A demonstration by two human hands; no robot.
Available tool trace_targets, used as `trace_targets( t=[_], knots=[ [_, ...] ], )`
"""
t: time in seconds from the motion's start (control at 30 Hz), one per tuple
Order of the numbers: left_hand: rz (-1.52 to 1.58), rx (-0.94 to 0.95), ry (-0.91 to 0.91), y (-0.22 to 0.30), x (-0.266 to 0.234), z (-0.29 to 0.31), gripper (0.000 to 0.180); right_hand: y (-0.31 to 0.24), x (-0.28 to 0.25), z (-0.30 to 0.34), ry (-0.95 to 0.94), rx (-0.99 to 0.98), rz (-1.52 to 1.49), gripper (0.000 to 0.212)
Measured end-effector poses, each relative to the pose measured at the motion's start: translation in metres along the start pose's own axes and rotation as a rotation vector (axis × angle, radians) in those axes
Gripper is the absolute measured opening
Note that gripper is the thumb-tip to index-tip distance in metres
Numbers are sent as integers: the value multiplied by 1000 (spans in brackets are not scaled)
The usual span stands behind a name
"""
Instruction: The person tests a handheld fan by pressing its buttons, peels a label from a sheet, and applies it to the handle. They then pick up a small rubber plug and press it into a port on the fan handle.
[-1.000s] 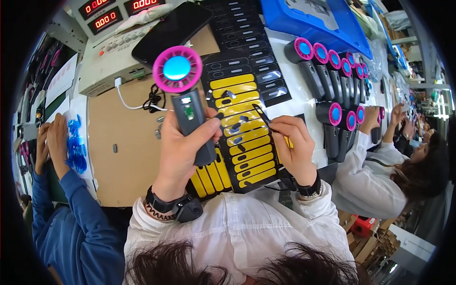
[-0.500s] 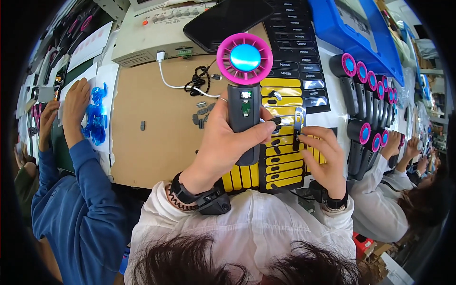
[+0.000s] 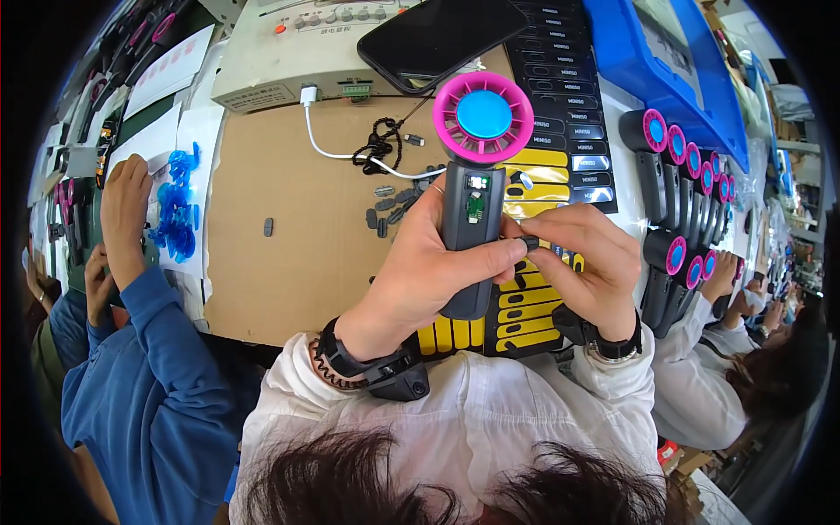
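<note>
My left hand point(image 3: 416, 258) is wrapped round the dark grey handle of a handheld fan point(image 3: 472, 254), its pink ring and blue centre upright at the top. A slot in the handle bares a small green circuit board point(image 3: 475, 206) with a lit spot. At my left thumb tip sits a small dark oval piece point(image 3: 531, 243). My right hand point(image 3: 591, 258) pinches at that piece, its fingers closed beside the handle. Beneath the hands lie yellow-backed sheets point(image 3: 525, 312), some with small dark pieces on them. The black label strip is mostly hidden by my right hand.
A white cable point(image 3: 319, 144) runs from a beige control box point(image 3: 289, 57) toward the fan. A black phone-like slab point(image 3: 437, 44) lies near the box. Small grey pieces point(image 3: 385, 206) sit on the brown board. More fans point(image 3: 665, 175) and a blue tray point(image 3: 612, 52) are right; co-workers flank me.
My right hand has moved from the black label strip up and left to the small dark piece at my left thumb. The fan appears slightly farther right and lower.
</note>
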State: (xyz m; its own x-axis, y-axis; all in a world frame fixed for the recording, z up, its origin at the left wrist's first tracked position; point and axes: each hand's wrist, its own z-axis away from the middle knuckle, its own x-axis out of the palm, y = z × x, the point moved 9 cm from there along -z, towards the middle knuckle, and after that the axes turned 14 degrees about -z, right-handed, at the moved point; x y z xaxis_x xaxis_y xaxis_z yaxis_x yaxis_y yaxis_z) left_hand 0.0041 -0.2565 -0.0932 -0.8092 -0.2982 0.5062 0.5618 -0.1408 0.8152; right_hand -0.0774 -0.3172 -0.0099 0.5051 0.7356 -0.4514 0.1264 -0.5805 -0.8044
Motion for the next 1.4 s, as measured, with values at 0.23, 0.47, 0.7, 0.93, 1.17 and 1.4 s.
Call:
trace_targets(
  t=[0.23, 0.47, 0.7, 0.93, 1.17, 1.4],
  knots=[
    [28, -1, -21, 2, 2, -1, 46, 0, -2, 2, 21, -50, -68, 20],
    [73, -31, -82, -1, 6, -1, 43, 3, -3, 7, 27, -82, -72, 17],
    [126, -61, -84, -7, 5, -2, 42, 10, 2, 8, 7, -79, -69, 12],
    [127, -84, -85, -8, 6, 1, 42, 12, 3, 8, 33, -17, -69, 12],
    [207, -101, -137, -14, 7, 1, 38, 23, 2, 15, 113, 73, -150, 13],
    [315, -158, -157, -14, 9, 2, 41, 32, -2, 21, 190, 177, -197, 13]
  ],
)
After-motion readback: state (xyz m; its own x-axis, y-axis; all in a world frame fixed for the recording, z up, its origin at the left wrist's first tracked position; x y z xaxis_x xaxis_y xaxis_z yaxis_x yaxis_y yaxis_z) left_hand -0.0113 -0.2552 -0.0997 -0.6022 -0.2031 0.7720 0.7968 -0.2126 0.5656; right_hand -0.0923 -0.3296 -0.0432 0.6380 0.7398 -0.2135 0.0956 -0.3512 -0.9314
